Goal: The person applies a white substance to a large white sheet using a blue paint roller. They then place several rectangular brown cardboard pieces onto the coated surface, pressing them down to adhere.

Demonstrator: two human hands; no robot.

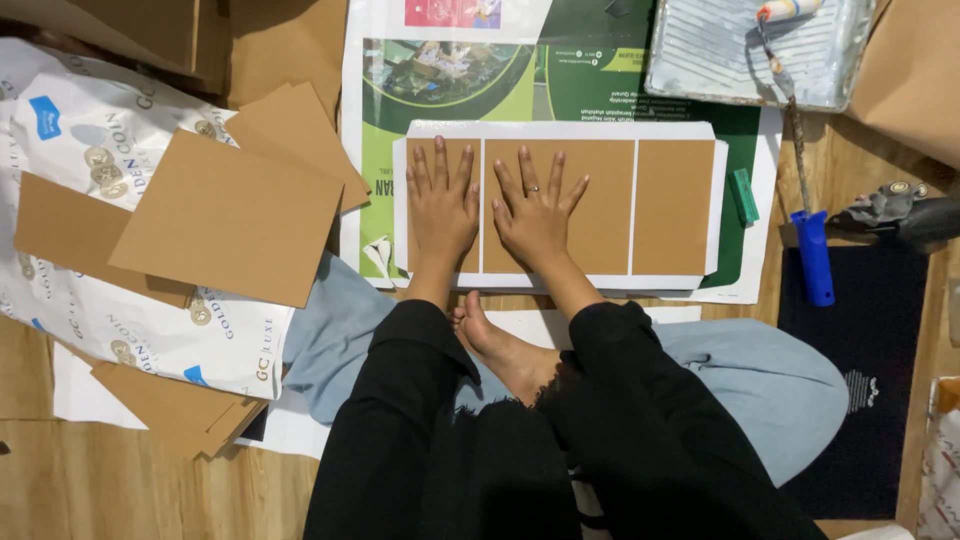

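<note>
1. We see the left hand point(441, 205) pressed flat, fingers spread wide, holding nothing, on the left brown cardboard panel point(428, 205).
2. The right hand point(535, 215) lies flat too, fingers spread wide, on the middle brown panel point(600, 205), just beside the left hand, not touching it.
3. A third brown panel point(672, 205) sits bare at the right. All three lie on a white sheet point(560, 130), with thin white gaps between them and a white margin all round.
4. Open room: the right panel and the far white edge are free. The near edge is hemmed by our forearms and a bare foot point(500, 345).
5. Loose brown cardboard sheets point(230, 215) pile up well to the left on a white printed bag point(90, 130).
6. A paint tray point(700, 60) sits at far right, holding a roller point(790, 10) whose blue handle point(815, 255) reaches out onto the floor.
7. A small green object point(745, 195) lies just beside the sheet's right edge.
</note>
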